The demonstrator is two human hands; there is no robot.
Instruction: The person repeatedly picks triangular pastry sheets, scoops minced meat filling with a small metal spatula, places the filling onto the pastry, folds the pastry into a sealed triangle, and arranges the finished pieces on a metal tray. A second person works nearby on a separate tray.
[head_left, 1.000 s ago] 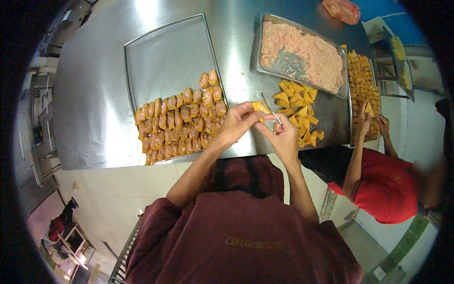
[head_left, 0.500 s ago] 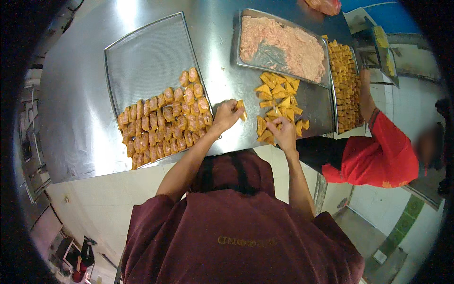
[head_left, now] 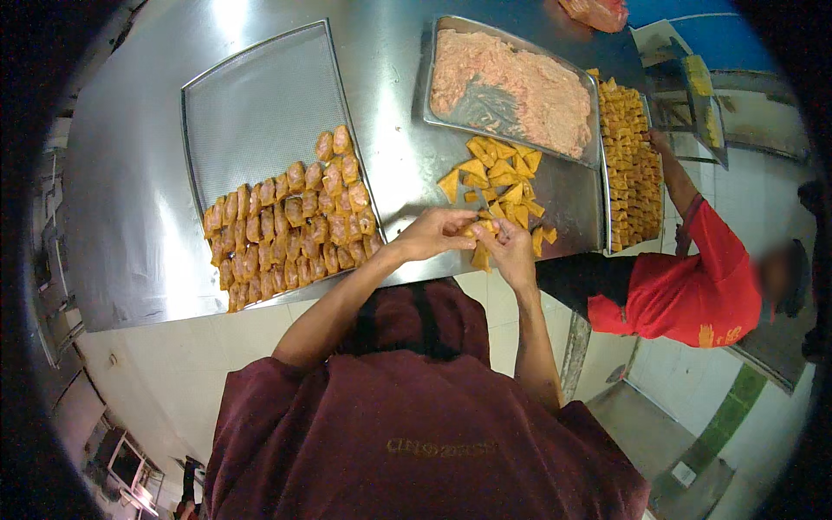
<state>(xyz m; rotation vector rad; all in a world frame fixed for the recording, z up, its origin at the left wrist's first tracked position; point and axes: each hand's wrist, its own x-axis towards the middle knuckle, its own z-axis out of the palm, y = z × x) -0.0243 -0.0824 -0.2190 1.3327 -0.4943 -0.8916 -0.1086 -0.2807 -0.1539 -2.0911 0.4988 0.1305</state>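
My left hand (head_left: 438,235) and my right hand (head_left: 510,253) meet at the near side of a pile of fried tofu triangles (head_left: 504,173). Between their closed fingertips is one golden-brown tofu triangle (head_left: 478,228), partly hidden by the fingers. A single triangle (head_left: 448,185) lies at the left edge of the pile. To the left, a mesh tray (head_left: 260,113) carries close rows of tofu pieces stuffed with pink filling (head_left: 295,208) on its nearer half. Beyond the pile stands a metal pan (head_left: 427,108) of pale pink minced filling (head_left: 529,82), partly scooped out.
All this rests on a steel table (head_left: 130,173). At its right end, another tray holds dense rows of tofu pieces (head_left: 628,165). A person in a red shirt (head_left: 685,286) stands there, one arm reaching to that tray. A reddish plastic bag (head_left: 596,13) lies at the far edge.
My left hand has moved right to meet my right hand, and both now grip one triangle. The triangle formerly at my left fingertips appears to lie on the table. The view has shifted slightly.
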